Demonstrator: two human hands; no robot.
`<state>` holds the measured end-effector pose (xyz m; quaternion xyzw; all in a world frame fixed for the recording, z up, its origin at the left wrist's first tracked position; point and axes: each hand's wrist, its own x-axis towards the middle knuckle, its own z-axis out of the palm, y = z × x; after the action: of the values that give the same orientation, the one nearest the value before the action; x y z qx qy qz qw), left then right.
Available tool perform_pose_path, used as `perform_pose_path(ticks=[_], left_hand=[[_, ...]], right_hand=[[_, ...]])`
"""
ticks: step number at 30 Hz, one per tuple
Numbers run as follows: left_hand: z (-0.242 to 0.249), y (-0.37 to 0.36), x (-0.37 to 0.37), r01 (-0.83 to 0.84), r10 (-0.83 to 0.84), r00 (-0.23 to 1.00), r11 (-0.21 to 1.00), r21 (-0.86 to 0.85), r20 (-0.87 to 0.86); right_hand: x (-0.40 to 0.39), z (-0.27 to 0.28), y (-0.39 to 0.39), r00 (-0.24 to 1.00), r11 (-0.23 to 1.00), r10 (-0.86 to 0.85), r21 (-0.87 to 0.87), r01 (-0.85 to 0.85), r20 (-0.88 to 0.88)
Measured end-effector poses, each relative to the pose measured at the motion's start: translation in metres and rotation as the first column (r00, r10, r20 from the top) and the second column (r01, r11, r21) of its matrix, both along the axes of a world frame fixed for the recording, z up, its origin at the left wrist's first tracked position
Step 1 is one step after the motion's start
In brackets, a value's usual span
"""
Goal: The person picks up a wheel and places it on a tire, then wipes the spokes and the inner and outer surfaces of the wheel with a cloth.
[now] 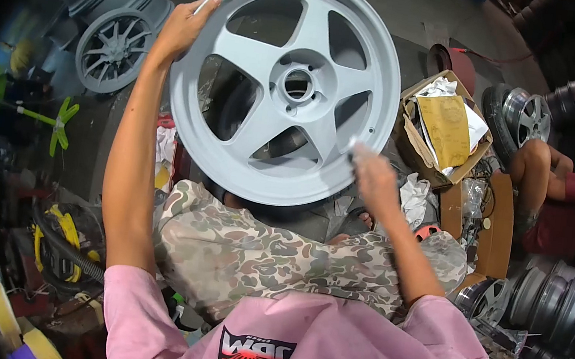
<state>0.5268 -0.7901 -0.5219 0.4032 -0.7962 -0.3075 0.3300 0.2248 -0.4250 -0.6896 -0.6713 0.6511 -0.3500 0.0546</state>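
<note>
A light grey five-spoke wheel rim (303, 39) stands tilted in front of me, its face turned up toward the camera. My left hand (186, 25) grips its outer edge at the upper left, thumb lying along the lip. At the lower right of the rim is my right hand (375, 179), smeared by motion. Its fingers are closed around something small and pale at the lip, too blurred to name. Through the gaps between the spokes, a dark round shape shows beneath.
A cardboard box (406, 133) with papers and a tan sheet (447, 130) stands at right. Beyond sits another person in a dark red shirt (567, 215), near stacked rims (557, 302). More grey rims (114, 50) are upper left. Yellow tape rolls (2, 309) lie lower left.
</note>
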Motion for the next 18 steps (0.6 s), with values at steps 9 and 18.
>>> perform_pose_path(ticks=[9, 18], left_hand=[[0.000, 0.003, 0.004, 0.018, -0.009, 0.997, 0.995, -0.103, 0.082], [0.008, 0.012, -0.005, -0.007, 0.013, 0.999, 0.986, -0.164, 0.035]], right_hand=[[-0.047, -0.025, -0.042, 0.857, 0.981, 0.193, 0.099, -0.165, -0.477], [0.011, -0.011, 0.007, 0.956, 0.999, 0.030, 0.036, -0.020, -0.291]])
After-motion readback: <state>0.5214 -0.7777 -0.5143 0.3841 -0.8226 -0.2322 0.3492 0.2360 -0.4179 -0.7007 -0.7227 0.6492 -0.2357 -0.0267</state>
